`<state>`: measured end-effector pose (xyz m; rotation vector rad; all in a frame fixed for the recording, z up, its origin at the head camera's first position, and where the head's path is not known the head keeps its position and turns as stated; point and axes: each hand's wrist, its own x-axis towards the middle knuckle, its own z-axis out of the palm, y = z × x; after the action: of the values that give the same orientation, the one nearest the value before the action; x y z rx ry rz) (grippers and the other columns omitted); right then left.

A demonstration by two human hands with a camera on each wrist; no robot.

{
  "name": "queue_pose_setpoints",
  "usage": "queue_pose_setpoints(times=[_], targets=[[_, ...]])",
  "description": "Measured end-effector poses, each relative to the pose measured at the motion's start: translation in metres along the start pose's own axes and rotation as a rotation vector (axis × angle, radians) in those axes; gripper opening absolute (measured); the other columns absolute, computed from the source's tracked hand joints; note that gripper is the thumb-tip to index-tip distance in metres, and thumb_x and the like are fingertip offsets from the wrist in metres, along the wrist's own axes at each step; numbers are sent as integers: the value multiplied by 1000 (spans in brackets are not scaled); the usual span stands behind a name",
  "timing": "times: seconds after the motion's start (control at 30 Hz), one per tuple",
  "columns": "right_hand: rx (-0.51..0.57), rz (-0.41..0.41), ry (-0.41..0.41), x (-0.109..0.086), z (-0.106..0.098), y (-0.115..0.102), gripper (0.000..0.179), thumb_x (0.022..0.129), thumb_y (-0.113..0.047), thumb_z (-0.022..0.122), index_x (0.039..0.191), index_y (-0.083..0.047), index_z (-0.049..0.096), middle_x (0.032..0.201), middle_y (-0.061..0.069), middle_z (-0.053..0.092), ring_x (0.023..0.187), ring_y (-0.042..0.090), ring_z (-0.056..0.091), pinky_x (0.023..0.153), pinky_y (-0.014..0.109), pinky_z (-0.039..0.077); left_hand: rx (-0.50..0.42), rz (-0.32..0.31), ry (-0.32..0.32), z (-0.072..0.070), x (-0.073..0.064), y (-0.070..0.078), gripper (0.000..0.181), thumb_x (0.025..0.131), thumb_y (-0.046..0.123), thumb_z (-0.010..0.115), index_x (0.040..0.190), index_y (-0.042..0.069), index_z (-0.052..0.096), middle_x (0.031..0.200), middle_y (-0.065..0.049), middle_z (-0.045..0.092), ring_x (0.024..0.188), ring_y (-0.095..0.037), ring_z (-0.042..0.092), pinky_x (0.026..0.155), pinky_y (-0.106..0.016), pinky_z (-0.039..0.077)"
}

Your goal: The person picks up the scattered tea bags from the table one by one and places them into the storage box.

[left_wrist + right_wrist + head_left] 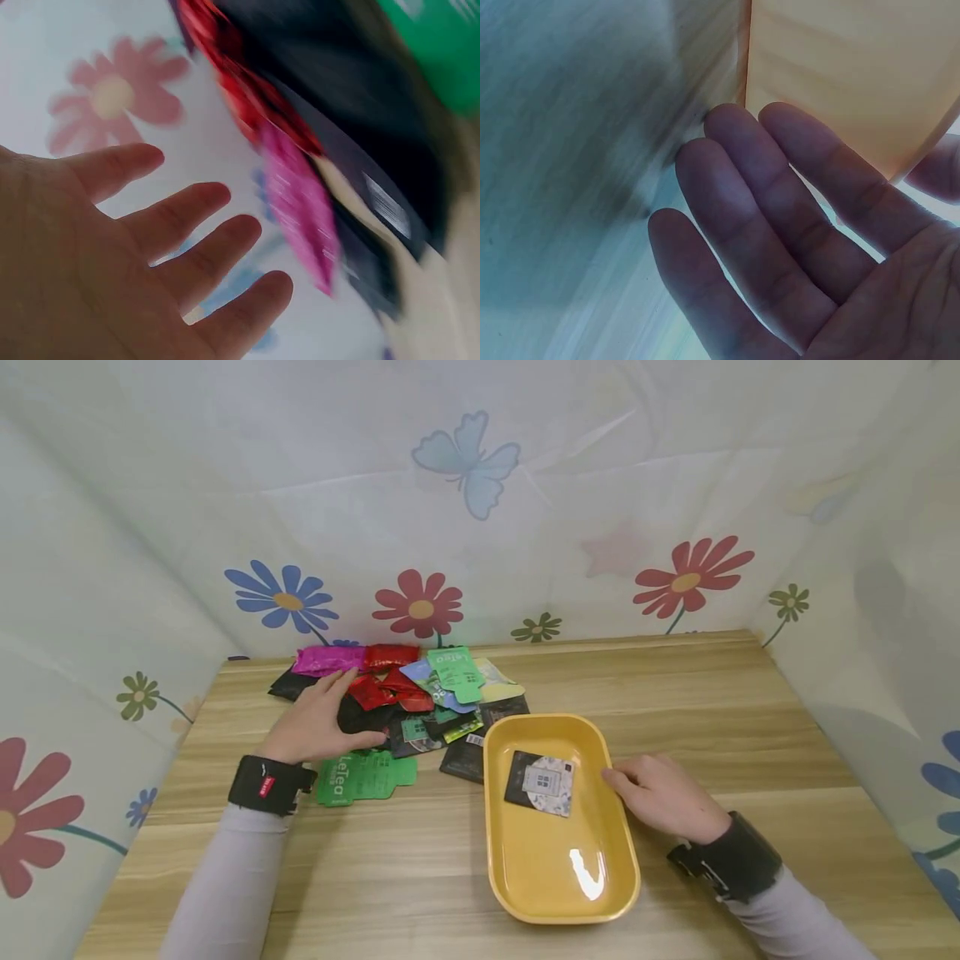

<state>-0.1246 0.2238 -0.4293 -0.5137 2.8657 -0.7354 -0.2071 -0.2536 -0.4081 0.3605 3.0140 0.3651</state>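
Observation:
My left hand (322, 718) hovers over the left part of a pile of packets, fingers spread and nothing in its grasp. By its fingertips lie a magenta packet (328, 660) and red foil packets (371, 692); a flat green LeTea packet (363, 777) lies just below the palm. In the left wrist view the magenta packet (300, 202) is blurred beyond the fingers. My right hand (667, 793) pinches the right rim of a yellow tray (558, 889), thumb at the rim and fingers along the outer wall (840, 67). Inside the tray sits a black-and-white packet (542, 783).
Dark packets (461, 760) lie against the tray's left side. Another green packet (456, 670) and a pale yellow one (497, 681) top the pile's right end. A flower-printed cloth (562, 510) stands behind and beside the wooden table (390, 877).

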Motion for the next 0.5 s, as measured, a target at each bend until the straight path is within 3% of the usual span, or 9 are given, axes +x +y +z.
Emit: queue_pose_setpoints(times=[0.1,0.23,0.5], targets=[[-1,0,1,0,0,0,32,102,-36,48,77,-23,65,62,-10,48,60,9,46,59,29,40,-30,-50,-17,0,2,-20,120,72,78,62,160,6,23,156,-28,30,138,-51,32,101,-69,34],[-4,-2,4,0,-1,0,32,102,-36,48,78,-23,65,63,-10,49,61,9,46,60,29,40,-73,-69,-24,5,6,-38,112,77,70,65,158,2,27,152,-30,36,136,-49,35,103,-68,33],[-10,-13,19,-2,-1,0,32,101,-37,48,77,-25,65,64,-12,51,62,8,47,62,29,41,-52,-56,-32,18,14,-56,96,85,62,61,151,-5,38,146,-32,43,134,-51,37,106,-65,32]])
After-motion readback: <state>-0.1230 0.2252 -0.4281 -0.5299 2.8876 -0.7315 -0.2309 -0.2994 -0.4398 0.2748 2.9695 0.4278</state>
